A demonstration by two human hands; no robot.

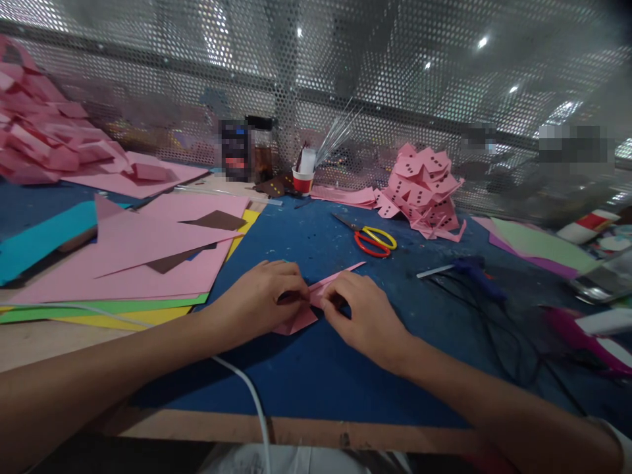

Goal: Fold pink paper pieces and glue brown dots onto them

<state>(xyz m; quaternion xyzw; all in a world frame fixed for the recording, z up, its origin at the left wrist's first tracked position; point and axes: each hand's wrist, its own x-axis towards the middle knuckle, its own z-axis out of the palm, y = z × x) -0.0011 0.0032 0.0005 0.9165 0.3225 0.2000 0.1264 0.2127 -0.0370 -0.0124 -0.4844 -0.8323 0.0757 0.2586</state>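
Though it is partly hidden; pink paper (pixel 316 295); folded; angular; narrow-tipped

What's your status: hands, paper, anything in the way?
Left hand, right hand: fingers on pink paper. Scissors lie beyond, untouched. Nothing visibly blocking.

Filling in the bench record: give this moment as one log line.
left hand: pinching pink paper | right hand: pinching pink paper | scissors: lying beyond hands

Red-and-white cup (pixel 303 182) stands before perforated metal screen (pixel 197 66), thin wires (pixel 338 133) fanning above. Yellow-and-red-handled scissors (pixel 363 233) lie left of blue glue gun (pixel 478 275). Pale green sheet (pixel 543 242) overlaps purple sheet (pixel 536 257).
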